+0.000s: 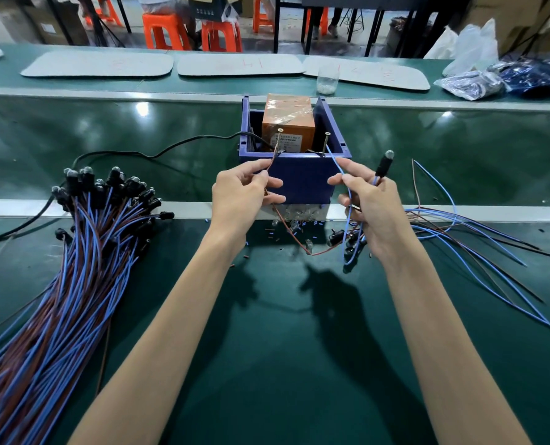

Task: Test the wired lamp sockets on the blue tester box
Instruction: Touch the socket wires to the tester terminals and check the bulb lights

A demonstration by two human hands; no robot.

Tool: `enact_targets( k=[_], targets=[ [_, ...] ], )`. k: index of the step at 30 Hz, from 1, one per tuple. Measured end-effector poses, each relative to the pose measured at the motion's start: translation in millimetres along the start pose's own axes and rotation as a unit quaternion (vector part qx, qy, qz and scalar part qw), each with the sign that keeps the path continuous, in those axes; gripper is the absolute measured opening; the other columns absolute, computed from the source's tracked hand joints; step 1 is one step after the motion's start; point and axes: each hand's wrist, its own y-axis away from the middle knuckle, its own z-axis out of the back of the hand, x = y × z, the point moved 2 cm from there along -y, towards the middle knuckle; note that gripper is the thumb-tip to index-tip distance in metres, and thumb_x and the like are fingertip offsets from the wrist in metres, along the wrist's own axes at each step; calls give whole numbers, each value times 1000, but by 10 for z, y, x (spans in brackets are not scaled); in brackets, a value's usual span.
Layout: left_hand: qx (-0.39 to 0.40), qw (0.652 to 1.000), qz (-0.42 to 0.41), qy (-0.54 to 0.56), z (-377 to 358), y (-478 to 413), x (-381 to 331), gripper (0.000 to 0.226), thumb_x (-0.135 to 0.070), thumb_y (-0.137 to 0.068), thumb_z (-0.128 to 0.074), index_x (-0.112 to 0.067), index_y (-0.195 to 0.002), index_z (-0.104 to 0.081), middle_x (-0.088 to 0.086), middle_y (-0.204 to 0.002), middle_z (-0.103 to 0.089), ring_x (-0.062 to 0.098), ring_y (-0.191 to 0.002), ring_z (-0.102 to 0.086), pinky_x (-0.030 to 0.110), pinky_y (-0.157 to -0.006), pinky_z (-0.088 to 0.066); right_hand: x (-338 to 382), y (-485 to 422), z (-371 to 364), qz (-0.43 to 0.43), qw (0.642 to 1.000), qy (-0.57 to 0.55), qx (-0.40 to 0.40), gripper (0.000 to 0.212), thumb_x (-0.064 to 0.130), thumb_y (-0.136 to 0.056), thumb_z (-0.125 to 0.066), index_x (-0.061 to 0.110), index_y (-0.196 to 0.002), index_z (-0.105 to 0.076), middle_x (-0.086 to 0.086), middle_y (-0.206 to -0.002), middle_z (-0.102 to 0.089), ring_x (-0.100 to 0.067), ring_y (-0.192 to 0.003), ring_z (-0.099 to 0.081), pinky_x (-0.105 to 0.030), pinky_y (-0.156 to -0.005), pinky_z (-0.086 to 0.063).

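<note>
The blue tester box [299, 178] stands in the middle of the green bench, with an orange transformer [288, 123] inside and two upright screws [326, 141] at its front rim. My left hand [243, 197] pinches a brown wire [272, 163] whose tip reaches the left screw. My right hand [368, 203] pinches a blue wire [336, 162] that runs up to the right screw, and also holds a black lamp socket [383, 165] with a clear bulb, upright. The bulb looks unlit.
A big bundle of wired sockets [84, 226] lies at the left. Loose blue and brown wires [479, 232] spread out at the right. Small bulbs and bits [299, 220] lie before the box. A black cable [158, 152] runs left. Grey mats and bags sit behind.
</note>
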Motion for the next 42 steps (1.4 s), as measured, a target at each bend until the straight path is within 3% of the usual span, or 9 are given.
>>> enact_targets(
  k=[3,7,11,22,31,42],
  targets=[
    [-2,1000,4,-2,8,-8,2,25,-5,-95,-49,-21,-98,-68,-6,-66,-71,12,-54,-68,26,-73,-57,-8,-8,6,-4,1000,-6,-2,33,1,-95,-44,24,-102,-67,9,-70,-66,-5,-47,-39,-10,-37,-25],
    [0,1000,1,-10,8,-10,-9,26,-5,-94,-50,-23,-95,-69,-8,-64,-71,11,-51,-66,15,-57,-50,-14,-13,20,-9,1000,-10,-4,32,0,-95,-43,20,-104,-67,8,-68,-63,-5,-46,-36,-10,-38,-26],
    [1,1000,1,-8,11,-7,-16,27,-5,-94,-50,-23,-93,-70,-9,-65,-72,10,-50,-65,12,-52,-47,-11,-27,25,-10,1000,-10,-2,33,-1,-95,-42,17,-105,-67,7,-68,-61,-6,-48,-34,-11,-39,-26],
    [3,1000,3,-13,16,13,-38,28,-3,-92,-50,-21,-93,-72,-8,-62,-70,7,-46,-62,10,-47,-43,-24,-46,51,-14,1000,-10,2,33,-3,-93,-41,10,-110,-67,2,-70,-57,-6,-47,-28,-13,-40,-24],
    [6,1000,6,-9,7,18,-45,29,-2,-92,-49,-20,-92,-71,-7,-63,-69,6,-44,-60,11,-47,-42,-45,-79,48,-12,1000,-8,12,35,-3,-93,-39,14,-97,-70,9,-63,-57,-3,-43,-27,-12,-38,-23],
    [7,1000,3,-19,3,21,-40,28,-3,-93,-49,-20,-94,-71,-7,-65,-70,6,-45,-60,11,-47,-42,-42,-87,73,-12,1000,-6,2,34,-3,-92,-41,14,-96,-70,9,-61,-59,-3,-41,-30,-12,-37,-23]
  ],
)
